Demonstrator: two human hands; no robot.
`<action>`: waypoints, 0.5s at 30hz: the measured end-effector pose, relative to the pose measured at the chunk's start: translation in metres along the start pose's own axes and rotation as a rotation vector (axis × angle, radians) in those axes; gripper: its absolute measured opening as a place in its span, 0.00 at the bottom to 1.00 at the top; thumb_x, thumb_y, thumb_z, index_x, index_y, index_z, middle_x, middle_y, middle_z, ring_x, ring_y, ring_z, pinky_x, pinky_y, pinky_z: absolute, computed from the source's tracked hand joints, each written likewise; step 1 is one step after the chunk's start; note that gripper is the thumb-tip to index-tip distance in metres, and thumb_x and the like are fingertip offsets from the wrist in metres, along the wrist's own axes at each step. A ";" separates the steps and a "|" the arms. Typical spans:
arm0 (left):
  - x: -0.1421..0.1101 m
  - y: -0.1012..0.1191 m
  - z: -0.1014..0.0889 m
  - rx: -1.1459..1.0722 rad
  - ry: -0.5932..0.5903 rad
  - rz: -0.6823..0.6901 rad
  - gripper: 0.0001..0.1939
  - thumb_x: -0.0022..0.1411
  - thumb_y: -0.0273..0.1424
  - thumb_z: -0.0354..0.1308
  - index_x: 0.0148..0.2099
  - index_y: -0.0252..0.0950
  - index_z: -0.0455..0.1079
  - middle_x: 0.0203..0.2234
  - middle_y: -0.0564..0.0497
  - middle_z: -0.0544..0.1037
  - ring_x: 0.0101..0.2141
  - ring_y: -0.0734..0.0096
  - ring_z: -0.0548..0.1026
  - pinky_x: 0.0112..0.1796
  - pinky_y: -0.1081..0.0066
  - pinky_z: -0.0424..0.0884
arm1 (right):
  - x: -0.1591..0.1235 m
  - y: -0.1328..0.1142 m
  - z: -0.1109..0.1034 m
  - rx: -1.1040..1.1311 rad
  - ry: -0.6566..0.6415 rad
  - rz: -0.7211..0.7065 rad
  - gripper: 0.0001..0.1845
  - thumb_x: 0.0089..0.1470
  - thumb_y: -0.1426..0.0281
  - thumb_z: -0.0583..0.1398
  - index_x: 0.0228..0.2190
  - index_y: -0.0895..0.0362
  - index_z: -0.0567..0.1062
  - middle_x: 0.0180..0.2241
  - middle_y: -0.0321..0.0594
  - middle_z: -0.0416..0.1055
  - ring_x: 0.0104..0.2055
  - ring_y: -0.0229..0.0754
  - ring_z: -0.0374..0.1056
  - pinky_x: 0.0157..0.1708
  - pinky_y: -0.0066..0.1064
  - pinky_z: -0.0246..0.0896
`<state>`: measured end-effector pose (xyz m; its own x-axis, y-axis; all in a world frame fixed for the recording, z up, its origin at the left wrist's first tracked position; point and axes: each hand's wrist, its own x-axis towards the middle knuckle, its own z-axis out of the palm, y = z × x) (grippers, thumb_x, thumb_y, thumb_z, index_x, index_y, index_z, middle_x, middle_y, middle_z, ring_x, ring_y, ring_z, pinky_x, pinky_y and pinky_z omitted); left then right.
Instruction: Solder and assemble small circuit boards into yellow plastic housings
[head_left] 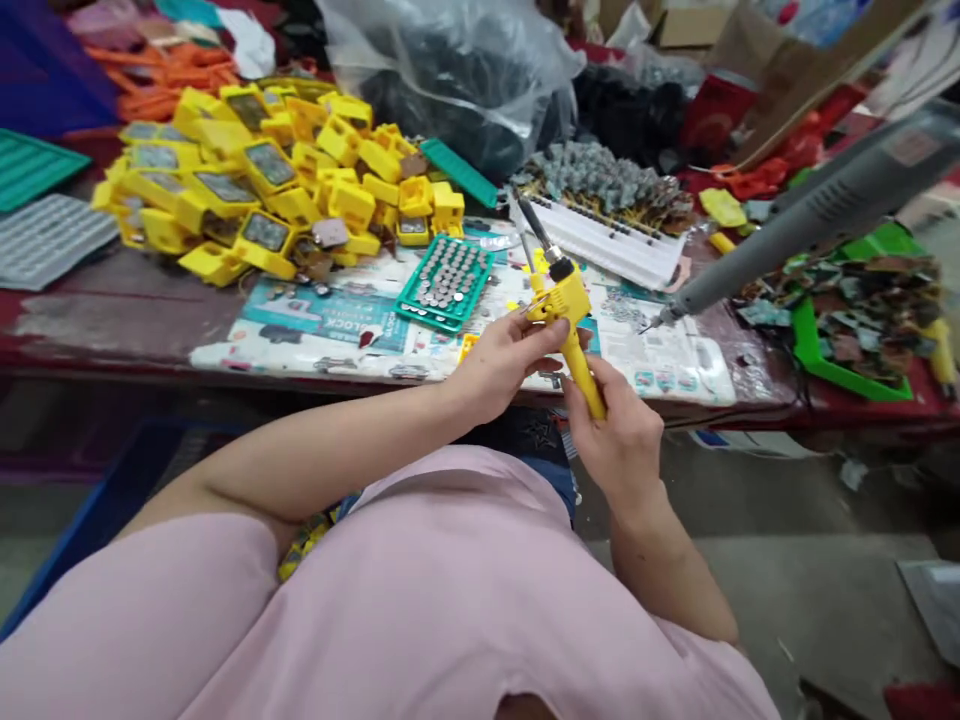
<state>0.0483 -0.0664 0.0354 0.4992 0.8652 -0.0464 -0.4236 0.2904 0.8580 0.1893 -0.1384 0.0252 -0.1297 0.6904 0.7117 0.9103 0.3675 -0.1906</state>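
Note:
In the middle of the head view, both hands meet at the table's near edge. My left hand [510, 365] is closed, pinching a small boxy yellow plastic housing [564, 300] between thumb and fingers. My right hand [619, 425] is closed around a long yellow handle [583, 375] that slants up to the housing. A black collar with a metal rod [538, 225] shows just beyond, like the front of a soldering iron. Whether rod, housing and handle are one piece I cannot tell. A green tray [448, 320] with many small round metal discs lies left of the hands.
A large heap of yellow plastic housings [225, 185] covers the table's left. Behind my hands, a white rack [637, 262] bears wired grey parts. A grey electric screwdriver [795, 220] juts in from the right, above a green bin [855, 375] of small parts.

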 end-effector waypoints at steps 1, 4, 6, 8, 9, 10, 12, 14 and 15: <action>0.003 0.000 -0.002 -0.023 0.030 0.005 0.27 0.51 0.48 0.71 0.46 0.34 0.73 0.43 0.43 0.83 0.48 0.59 0.80 0.44 0.67 0.74 | 0.001 -0.001 0.000 0.008 -0.005 0.004 0.18 0.63 0.67 0.60 0.54 0.53 0.70 0.41 0.44 0.80 0.38 0.43 0.78 0.37 0.31 0.74; 0.015 0.010 -0.008 -0.036 0.090 0.055 0.20 0.58 0.43 0.67 0.45 0.34 0.72 0.42 0.45 0.83 0.48 0.62 0.80 0.49 0.66 0.74 | 0.000 -0.008 -0.005 0.059 0.136 -0.017 0.25 0.58 0.66 0.65 0.56 0.49 0.70 0.45 0.46 0.77 0.46 0.49 0.76 0.47 0.41 0.74; 0.024 0.022 -0.011 0.031 0.110 0.077 0.14 0.67 0.40 0.59 0.46 0.34 0.71 0.43 0.47 0.83 0.50 0.64 0.80 0.51 0.65 0.73 | -0.003 -0.017 -0.004 0.186 0.185 -0.107 0.23 0.56 0.69 0.66 0.53 0.47 0.73 0.40 0.43 0.76 0.43 0.47 0.75 0.46 0.40 0.74; 0.031 0.034 -0.013 0.159 0.107 0.079 0.14 0.72 0.38 0.51 0.49 0.35 0.72 0.45 0.49 0.82 0.53 0.62 0.78 0.51 0.62 0.73 | -0.005 -0.023 0.006 0.395 0.107 -0.131 0.18 0.58 0.69 0.64 0.51 0.47 0.75 0.33 0.38 0.75 0.34 0.41 0.74 0.37 0.33 0.74; 0.034 0.039 -0.014 0.223 0.092 0.081 0.16 0.74 0.38 0.47 0.50 0.35 0.72 0.47 0.50 0.81 0.55 0.60 0.77 0.51 0.60 0.73 | -0.006 -0.024 0.016 0.504 0.062 -0.077 0.17 0.61 0.68 0.62 0.51 0.47 0.74 0.32 0.36 0.75 0.31 0.39 0.73 0.32 0.31 0.73; 0.035 0.041 -0.014 0.280 0.073 0.084 0.17 0.74 0.38 0.45 0.51 0.36 0.72 0.48 0.51 0.80 0.56 0.59 0.76 0.51 0.58 0.73 | -0.005 -0.024 0.027 0.600 0.037 0.033 0.18 0.63 0.65 0.60 0.54 0.46 0.71 0.32 0.36 0.75 0.28 0.37 0.72 0.27 0.29 0.71; 0.037 0.042 -0.013 0.352 0.029 0.077 0.18 0.75 0.37 0.43 0.53 0.37 0.72 0.51 0.51 0.79 0.58 0.56 0.74 0.51 0.55 0.72 | 0.001 -0.016 0.053 0.722 0.071 0.239 0.25 0.66 0.56 0.53 0.62 0.47 0.62 0.38 0.40 0.75 0.26 0.36 0.71 0.21 0.27 0.67; 0.037 0.037 -0.010 0.346 0.001 0.038 0.16 0.74 0.37 0.45 0.52 0.37 0.72 0.53 0.51 0.78 0.59 0.57 0.73 0.53 0.54 0.71 | 0.014 -0.004 0.078 0.754 0.199 0.330 0.33 0.66 0.48 0.48 0.66 0.48 0.53 0.40 0.42 0.72 0.25 0.35 0.69 0.19 0.27 0.65; 0.037 0.034 -0.008 0.311 -0.009 0.009 0.15 0.73 0.36 0.47 0.52 0.36 0.72 0.53 0.50 0.79 0.59 0.58 0.73 0.54 0.55 0.70 | 0.022 0.003 0.089 0.748 0.288 0.332 0.35 0.65 0.46 0.47 0.66 0.48 0.52 0.38 0.41 0.70 0.24 0.35 0.68 0.20 0.28 0.66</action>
<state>0.0468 -0.0213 0.0585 0.5035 0.8633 -0.0349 -0.1768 0.1425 0.9739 0.1541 -0.0672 -0.0199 0.2932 0.6870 0.6649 0.3731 0.5581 -0.7412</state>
